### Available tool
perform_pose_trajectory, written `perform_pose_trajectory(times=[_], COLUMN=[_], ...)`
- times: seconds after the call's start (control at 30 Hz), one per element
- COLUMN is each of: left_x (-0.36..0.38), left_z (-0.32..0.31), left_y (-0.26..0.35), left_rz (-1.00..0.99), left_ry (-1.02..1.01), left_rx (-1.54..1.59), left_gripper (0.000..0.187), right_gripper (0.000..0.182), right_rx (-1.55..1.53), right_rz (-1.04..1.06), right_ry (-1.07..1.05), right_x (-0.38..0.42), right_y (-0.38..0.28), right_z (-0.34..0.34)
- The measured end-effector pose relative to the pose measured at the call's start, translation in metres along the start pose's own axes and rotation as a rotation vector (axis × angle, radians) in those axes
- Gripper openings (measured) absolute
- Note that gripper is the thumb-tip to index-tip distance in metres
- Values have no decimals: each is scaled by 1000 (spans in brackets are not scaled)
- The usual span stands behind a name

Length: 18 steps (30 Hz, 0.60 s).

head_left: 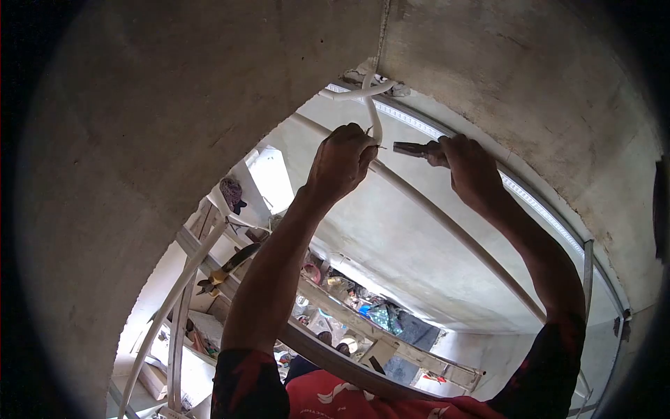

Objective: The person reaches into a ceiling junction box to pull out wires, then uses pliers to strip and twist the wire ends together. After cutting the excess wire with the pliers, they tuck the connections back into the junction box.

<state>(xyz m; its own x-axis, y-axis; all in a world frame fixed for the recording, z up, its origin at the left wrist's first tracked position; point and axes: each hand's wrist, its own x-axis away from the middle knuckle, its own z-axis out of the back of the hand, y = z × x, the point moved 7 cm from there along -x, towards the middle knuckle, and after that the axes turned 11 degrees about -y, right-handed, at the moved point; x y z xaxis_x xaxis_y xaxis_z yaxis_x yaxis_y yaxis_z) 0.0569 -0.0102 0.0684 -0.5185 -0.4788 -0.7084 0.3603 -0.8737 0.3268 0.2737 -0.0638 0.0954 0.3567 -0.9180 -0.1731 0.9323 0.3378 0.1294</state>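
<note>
My left hand (340, 159) is raised with its fingers closed round the end of a white conduit (375, 115) that hangs from the corner of the wall. Thin wire ends stick out by its fingertips. To the right, my right hand (471, 164) grips dark pliers (417, 149), whose jaws point left toward the wire ends, a short gap away from them. A second white pipe (342, 95) crosses the conduit above my left hand.
A long white pipe (453, 227) slants down to the right behind my hands. A metal channel (433, 129) borders the opening. Yellow-handled pliers (213, 281) lie at lower left, near another pipe (162, 314). Planks and scattered items are far below.
</note>
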Motion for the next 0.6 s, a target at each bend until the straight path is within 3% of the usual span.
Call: perform_pose_trajectory(times=[0.07,0.2,0.43,0.6], left_x=[1,0,1,1], left_z=[-1,-2,-3,-5], left_y=[-1,0,-2,-2], left_rz=[20,3,36,79], left_ry=[-3,12,2,-10], left_rx=[-29,-20,-14,21], left_gripper=[10,10,10,11], right_gripper=[25,30,27,23], right_rx=[130,372,300,530], right_rz=[40,52,11,40], right_ry=[200,240,267,356], right_x=[6,4,-2,-3], right_y=[-16,-24,-25,-31], right_z=[10,6,2,17])
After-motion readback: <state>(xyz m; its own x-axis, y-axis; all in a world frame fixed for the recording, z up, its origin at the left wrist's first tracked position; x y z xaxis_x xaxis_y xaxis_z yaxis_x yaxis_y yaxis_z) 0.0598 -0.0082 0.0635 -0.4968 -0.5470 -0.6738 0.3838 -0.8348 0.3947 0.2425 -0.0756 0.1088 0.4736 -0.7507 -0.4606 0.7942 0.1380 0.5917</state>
